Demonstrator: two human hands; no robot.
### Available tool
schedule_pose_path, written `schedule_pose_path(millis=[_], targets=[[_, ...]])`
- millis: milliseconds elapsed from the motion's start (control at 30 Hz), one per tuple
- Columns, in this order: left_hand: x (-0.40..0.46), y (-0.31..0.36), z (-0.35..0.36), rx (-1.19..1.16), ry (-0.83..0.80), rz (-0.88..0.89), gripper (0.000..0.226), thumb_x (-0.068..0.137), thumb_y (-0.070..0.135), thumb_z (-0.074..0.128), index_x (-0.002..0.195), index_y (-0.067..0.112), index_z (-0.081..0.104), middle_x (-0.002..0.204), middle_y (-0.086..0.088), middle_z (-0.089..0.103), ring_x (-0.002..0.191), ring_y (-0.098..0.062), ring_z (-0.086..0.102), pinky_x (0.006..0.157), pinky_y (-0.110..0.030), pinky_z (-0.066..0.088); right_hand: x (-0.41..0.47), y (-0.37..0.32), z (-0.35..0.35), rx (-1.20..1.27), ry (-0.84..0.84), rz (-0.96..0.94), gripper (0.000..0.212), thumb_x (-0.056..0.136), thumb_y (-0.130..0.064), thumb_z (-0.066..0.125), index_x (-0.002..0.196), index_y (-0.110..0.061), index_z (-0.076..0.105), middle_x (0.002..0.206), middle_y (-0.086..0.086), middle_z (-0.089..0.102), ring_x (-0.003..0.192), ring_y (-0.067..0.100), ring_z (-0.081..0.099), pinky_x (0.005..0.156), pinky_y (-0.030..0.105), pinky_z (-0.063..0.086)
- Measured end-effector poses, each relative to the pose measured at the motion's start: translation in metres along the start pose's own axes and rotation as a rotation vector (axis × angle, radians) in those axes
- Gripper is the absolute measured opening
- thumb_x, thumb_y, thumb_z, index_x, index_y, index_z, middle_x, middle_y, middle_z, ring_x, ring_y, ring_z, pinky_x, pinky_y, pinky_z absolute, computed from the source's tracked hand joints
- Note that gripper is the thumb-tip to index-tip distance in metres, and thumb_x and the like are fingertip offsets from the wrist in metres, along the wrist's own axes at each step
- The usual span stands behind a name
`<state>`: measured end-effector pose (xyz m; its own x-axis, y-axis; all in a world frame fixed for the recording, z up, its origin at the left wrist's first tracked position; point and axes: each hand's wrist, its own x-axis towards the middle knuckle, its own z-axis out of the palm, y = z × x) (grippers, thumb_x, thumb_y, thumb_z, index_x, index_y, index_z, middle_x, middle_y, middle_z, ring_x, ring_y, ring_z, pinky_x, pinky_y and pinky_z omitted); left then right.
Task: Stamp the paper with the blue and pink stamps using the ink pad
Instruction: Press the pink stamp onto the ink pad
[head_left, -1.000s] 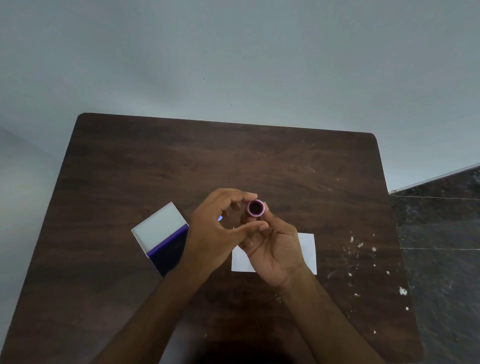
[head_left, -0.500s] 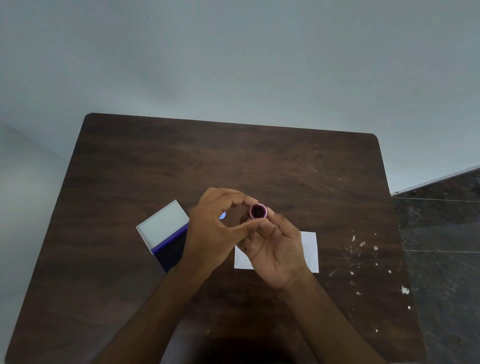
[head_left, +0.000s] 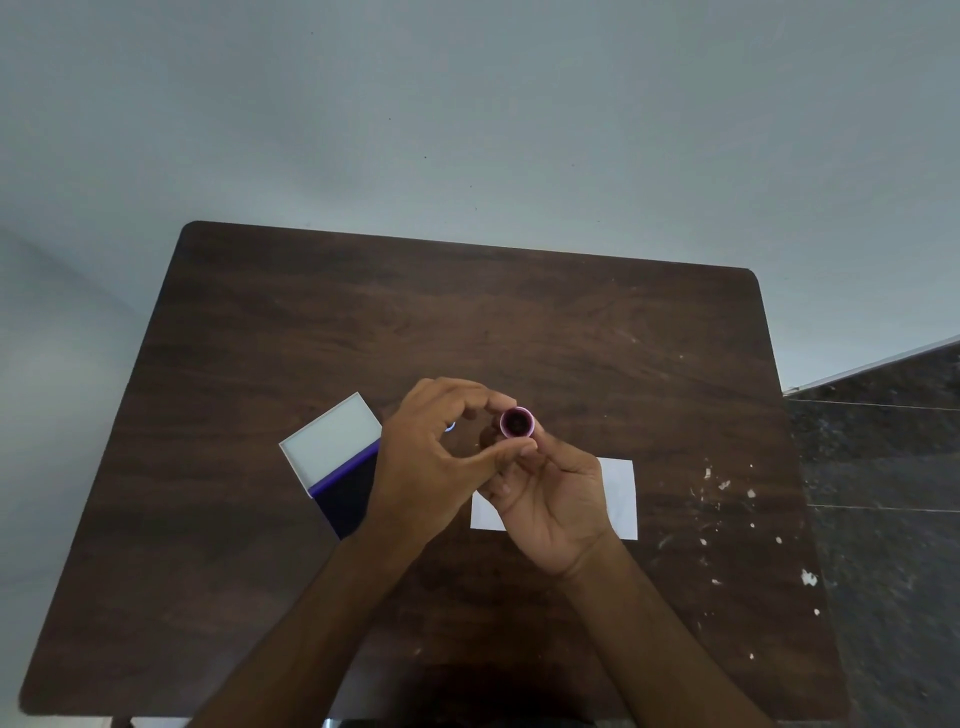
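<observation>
Pink stamp (head_left: 517, 422) sits raised above the dark wooden table (head_left: 519, 322), its round dark face turned up toward the camera, held between both hands. The right hand (head_left: 556, 499) grips its body from below with curled fingers, and the left hand (head_left: 436, 457) pinches its rim between thumb and forefinger. A sliver of the blue stamp (head_left: 451, 427) shows behind the left hand. The ink pad (head_left: 343, 496) lies open on the table just left of the left wrist, its white lid (head_left: 332, 441) folded back. The white paper (head_left: 618, 493) lies flat under the right hand.
</observation>
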<state>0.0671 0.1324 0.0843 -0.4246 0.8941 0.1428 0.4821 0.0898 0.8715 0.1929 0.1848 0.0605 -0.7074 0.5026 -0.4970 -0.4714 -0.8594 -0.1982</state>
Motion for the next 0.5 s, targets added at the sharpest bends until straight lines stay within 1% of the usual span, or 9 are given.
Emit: schedule_pose_path(millis=[67, 100, 167, 233, 267, 333, 400, 433, 500], targets=[[-0.004, -0.002, -0.001, -0.028, 0.022, -0.004, 0.041, 0.068, 0.038, 0.082, 0.104, 0.025, 0.067, 0.105, 0.013, 0.067, 0.098, -0.005, 0.061, 0.085, -0.011, 0.047, 0.0, 0.0, 0.0, -0.002, 0.001, 0.012, 0.034, 0.086, -0.015, 0.063, 0.116, 0.001, 0.06, 0.115, 0.022, 0.061, 0.102, 0.025, 0.049, 0.101, 0.038, 0.036], [-0.007, -0.004, -0.002, -0.045, 0.033, -0.019, 0.045, 0.067, 0.037, 0.084, 0.106, 0.024, 0.067, 0.107, 0.011, 0.067, 0.1, -0.006, 0.061, 0.085, -0.012, 0.047, 0.0, 0.0, 0.0, -0.004, 0.008, 0.015, 0.033, 0.087, -0.014, 0.061, 0.116, 0.002, 0.059, 0.115, 0.023, 0.061, 0.105, 0.028, 0.045, 0.1, 0.038, 0.037], [-0.015, -0.008, -0.006, -0.06, 0.055, -0.059, 0.05, 0.066, 0.037, 0.085, 0.11, 0.025, 0.066, 0.107, 0.013, 0.066, 0.098, -0.005, 0.061, 0.08, -0.009, 0.046, 0.001, -0.002, -0.003, -0.041, 0.008, 0.02, 0.026, 0.091, -0.012, 0.057, 0.112, 0.002, 0.06, 0.104, 0.021, 0.064, 0.094, 0.026, 0.05, 0.089, 0.035, 0.043], [-0.026, -0.016, -0.013, -0.046, 0.087, -0.102, 0.049, 0.067, 0.038, 0.083, 0.111, 0.025, 0.065, 0.101, 0.017, 0.066, 0.092, -0.002, 0.06, 0.074, -0.008, 0.045, 0.004, -0.002, -0.006, -0.124, -0.007, 0.01, 0.021, 0.093, -0.013, 0.054, 0.107, 0.0, 0.063, 0.09, 0.014, 0.064, 0.078, 0.02, 0.055, 0.078, 0.032, 0.047], [-0.032, -0.022, -0.018, -0.048, 0.102, -0.136, 0.047, 0.068, 0.039, 0.081, 0.11, 0.025, 0.066, 0.098, 0.018, 0.066, 0.089, -0.002, 0.06, 0.073, -0.008, 0.045, 0.005, -0.001, -0.008, -0.189, -0.008, -0.004, 0.021, 0.093, -0.013, 0.054, 0.106, 0.0, 0.064, 0.087, 0.012, 0.063, 0.075, 0.018, 0.054, 0.074, 0.031, 0.048], [-0.045, -0.036, -0.027, -0.036, 0.133, -0.224, 0.041, 0.07, 0.042, 0.077, 0.107, 0.027, 0.067, 0.095, 0.017, 0.066, 0.086, -0.005, 0.06, 0.071, -0.013, 0.047, 0.009, 0.001, -0.008, -0.384, 0.018, -0.046, 0.023, 0.091, -0.018, 0.059, 0.106, -0.002, 0.066, 0.086, 0.009, 0.065, 0.074, 0.015, 0.054, 0.072, 0.029, 0.048], [-0.059, -0.056, -0.037, 0.033, 0.167, -0.321, 0.035, 0.072, 0.037, 0.078, 0.104, 0.028, 0.067, 0.094, 0.017, 0.065, 0.085, -0.008, 0.059, 0.07, -0.017, 0.05, 0.017, 0.008, -0.008, -0.663, 0.098, -0.087, 0.025, 0.089, -0.024, 0.064, 0.106, -0.006, 0.07, 0.089, 0.01, 0.068, 0.077, 0.018, 0.056, 0.071, 0.03, 0.047], [-0.066, -0.067, -0.042, 0.074, 0.18, -0.368, 0.035, 0.072, 0.034, 0.079, 0.104, 0.029, 0.067, 0.095, 0.016, 0.065, 0.086, -0.008, 0.059, 0.07, -0.019, 0.05, 0.022, 0.012, -0.009, -0.812, 0.146, -0.116, 0.022, 0.088, -0.025, 0.064, 0.104, -0.011, 0.072, 0.087, 0.01, 0.07, 0.075, 0.019, 0.055, 0.067, 0.029, 0.048], [-0.08, -0.087, -0.05, 0.168, 0.184, -0.435, 0.039, 0.071, 0.032, 0.081, 0.107, 0.027, 0.066, 0.103, 0.013, 0.064, 0.095, -0.008, 0.058, 0.079, -0.023, 0.05, 0.032, 0.023, -0.011, -1.118, 0.223, -0.196, 0.013, 0.088, -0.026, 0.064, 0.096, -0.022, 0.074, 0.079, 0.003, 0.072, 0.065, 0.017, 0.057, 0.058, 0.023, 0.05]])
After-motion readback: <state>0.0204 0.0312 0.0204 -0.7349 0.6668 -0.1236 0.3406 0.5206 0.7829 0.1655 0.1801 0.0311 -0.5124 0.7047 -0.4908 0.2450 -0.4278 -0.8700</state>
